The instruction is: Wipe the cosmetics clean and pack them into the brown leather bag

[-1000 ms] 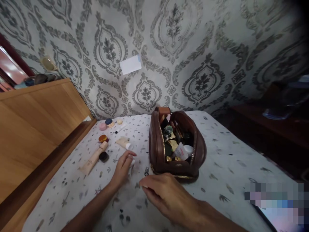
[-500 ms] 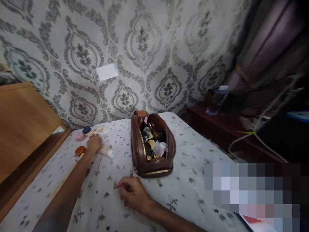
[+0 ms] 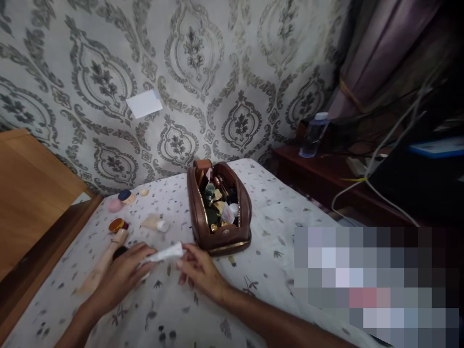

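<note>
Low over the bed, a slim white tube [image 3: 167, 252], blurred by motion, is stretched between both hands. My left hand [image 3: 126, 266] has its fingers closed around the near-left end of the tube. With thumb and fingertips, my right hand [image 3: 201, 270] pinches its flat right end. Just beyond the right hand stands a brown toiletry bag [image 3: 219, 244], unzipped and packed with small cosmetics. A beige tube with a white cap [image 3: 154, 223] lies behind the left hand. Partly hidden by that hand is a dark round item [image 3: 119, 252].
On the sheet at the left are a pink round item [image 3: 115, 205], a dark blue lid [image 3: 124, 195], an amber-capped jar [image 3: 118, 225] and a long beige item [image 3: 99, 268]. A water bottle [image 3: 313, 136] stands on the dark red table, with loose cables [image 3: 369, 169] nearby.
My left hand has come back from the far-left cosmetics towards the front, bringing the white tube. My right hand has closed on the tube's other end. The view has shifted slightly right.
</note>
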